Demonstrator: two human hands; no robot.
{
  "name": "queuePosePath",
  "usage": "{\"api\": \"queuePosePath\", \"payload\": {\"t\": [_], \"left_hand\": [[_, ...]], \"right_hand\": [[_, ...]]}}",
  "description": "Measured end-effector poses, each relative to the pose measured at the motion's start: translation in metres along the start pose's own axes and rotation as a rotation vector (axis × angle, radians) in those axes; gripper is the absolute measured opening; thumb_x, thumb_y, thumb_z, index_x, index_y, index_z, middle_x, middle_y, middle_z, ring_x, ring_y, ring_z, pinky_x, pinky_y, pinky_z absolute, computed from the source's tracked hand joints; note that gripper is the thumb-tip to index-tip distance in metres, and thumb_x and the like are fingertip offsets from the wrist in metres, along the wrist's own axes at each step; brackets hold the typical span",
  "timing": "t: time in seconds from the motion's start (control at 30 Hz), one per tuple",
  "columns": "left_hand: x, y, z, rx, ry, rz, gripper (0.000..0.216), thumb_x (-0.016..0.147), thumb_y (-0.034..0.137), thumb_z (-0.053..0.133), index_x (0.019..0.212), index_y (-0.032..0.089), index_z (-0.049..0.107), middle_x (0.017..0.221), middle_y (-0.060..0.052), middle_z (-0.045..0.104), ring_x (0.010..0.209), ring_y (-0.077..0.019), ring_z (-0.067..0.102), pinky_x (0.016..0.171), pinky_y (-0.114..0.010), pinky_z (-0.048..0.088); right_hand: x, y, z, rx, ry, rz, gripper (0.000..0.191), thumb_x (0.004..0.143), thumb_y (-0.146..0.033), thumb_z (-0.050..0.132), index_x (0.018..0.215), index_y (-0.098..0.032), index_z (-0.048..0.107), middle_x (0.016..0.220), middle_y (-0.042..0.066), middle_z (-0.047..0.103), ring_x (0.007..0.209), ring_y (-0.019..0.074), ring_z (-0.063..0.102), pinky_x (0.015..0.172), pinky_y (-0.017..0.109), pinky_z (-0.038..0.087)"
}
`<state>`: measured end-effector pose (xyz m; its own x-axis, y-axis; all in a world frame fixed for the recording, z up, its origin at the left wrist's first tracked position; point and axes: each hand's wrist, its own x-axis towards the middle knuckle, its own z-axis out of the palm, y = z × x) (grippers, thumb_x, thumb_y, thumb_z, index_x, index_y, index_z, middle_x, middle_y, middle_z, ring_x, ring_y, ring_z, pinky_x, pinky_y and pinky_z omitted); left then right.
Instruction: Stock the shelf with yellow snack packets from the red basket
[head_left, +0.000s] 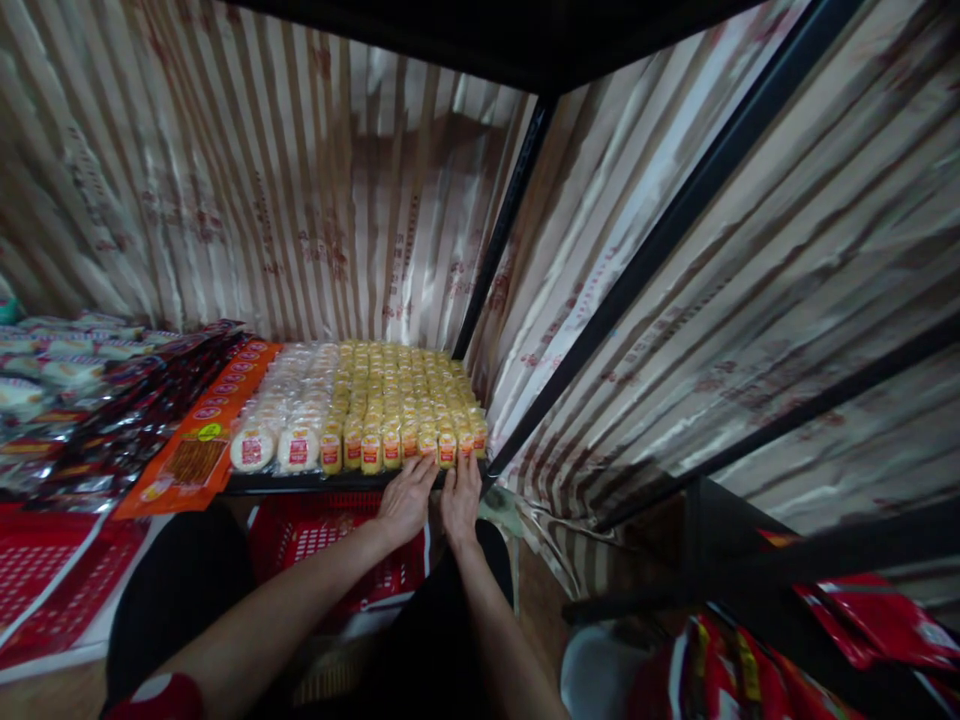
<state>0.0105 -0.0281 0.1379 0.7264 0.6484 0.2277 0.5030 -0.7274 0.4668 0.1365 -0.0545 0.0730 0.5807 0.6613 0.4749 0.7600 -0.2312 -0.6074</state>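
Observation:
Rows of small yellow-wrapped snack cakes [371,452] stand upright at the right end of a black shelf [300,484]. My left hand [409,497] reaches to the front row, its stretched fingertips touching the cakes near the shelf edge. Just beside it, my right hand [460,495] rests its extended fingers against the front cakes closer to the corner. Neither hand visibly grasps a cake, though the fingertips partly cover the lower wrappers. Left of the yellow rows are round white wrapped cakes [298,450] in clear plastic, also in rows.
Orange snack packets [195,455], dark packets [112,440] and white packets [60,370] lie further left. Red baskets [315,530] sit below. A black metal post [506,230] and striped curtain [390,200] bound the corner. Red bags [750,680] are at lower right.

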Motion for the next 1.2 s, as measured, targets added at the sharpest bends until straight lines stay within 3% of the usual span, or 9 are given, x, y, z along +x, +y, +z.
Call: {"api": "queuePosePath", "payload": {"t": [0.43, 0.7, 0.93, 1.2], "left_hand": [[0.006, 0.004, 0.014, 0.116, 0.013, 0.108, 0.043, 0.080, 0.008, 0.038, 0.121, 0.011, 0.050, 0.137, -0.009, 0.040, 0.125, -0.0222, 0.033, 0.104, -0.036, 0.033], [0.018, 0.001, 0.020, 0.422, 0.063, 0.256, 0.036, 0.086, 0.019, 0.039, 0.118, 0.009, 0.052, 0.131, -0.012, 0.047, 0.127, -0.0254, 0.033, 0.106, -0.045, 0.022], [0.026, -0.007, 0.027, 0.555, 0.036, 0.302, 0.038, 0.088, 0.022, 0.034, 0.121, 0.011, 0.049, 0.137, -0.010, 0.040, 0.129, -0.0256, 0.030, 0.106, -0.050, 0.018], [0.027, -0.017, 0.030, 0.577, 0.063, 0.321, 0.042, 0.088, 0.021, 0.032, 0.128, 0.013, 0.041, 0.139, -0.009, 0.037, 0.132, -0.0211, 0.025, 0.108, -0.047, 0.016]], "right_hand": [[0.001, 0.007, -0.005, -0.032, 0.054, -0.097, 0.043, 0.088, -0.025, 0.029, 0.126, -0.015, 0.046, 0.136, 0.015, 0.031, 0.124, 0.0243, 0.030, 0.097, 0.045, 0.032], [-0.001, 0.009, -0.002, 0.013, 0.087, -0.071, 0.045, 0.084, -0.019, 0.032, 0.127, -0.018, 0.044, 0.129, 0.014, 0.038, 0.118, 0.0233, 0.035, 0.095, 0.044, 0.035], [-0.002, 0.006, 0.000, 0.019, 0.104, -0.073, 0.044, 0.083, -0.018, 0.034, 0.126, -0.023, 0.047, 0.129, 0.012, 0.035, 0.115, 0.0232, 0.035, 0.094, 0.044, 0.036], [-0.002, 0.006, 0.005, 0.020, 0.146, -0.126, 0.049, 0.080, -0.013, 0.034, 0.127, -0.024, 0.046, 0.135, 0.010, 0.031, 0.118, 0.0234, 0.033, 0.093, 0.044, 0.037]]}}
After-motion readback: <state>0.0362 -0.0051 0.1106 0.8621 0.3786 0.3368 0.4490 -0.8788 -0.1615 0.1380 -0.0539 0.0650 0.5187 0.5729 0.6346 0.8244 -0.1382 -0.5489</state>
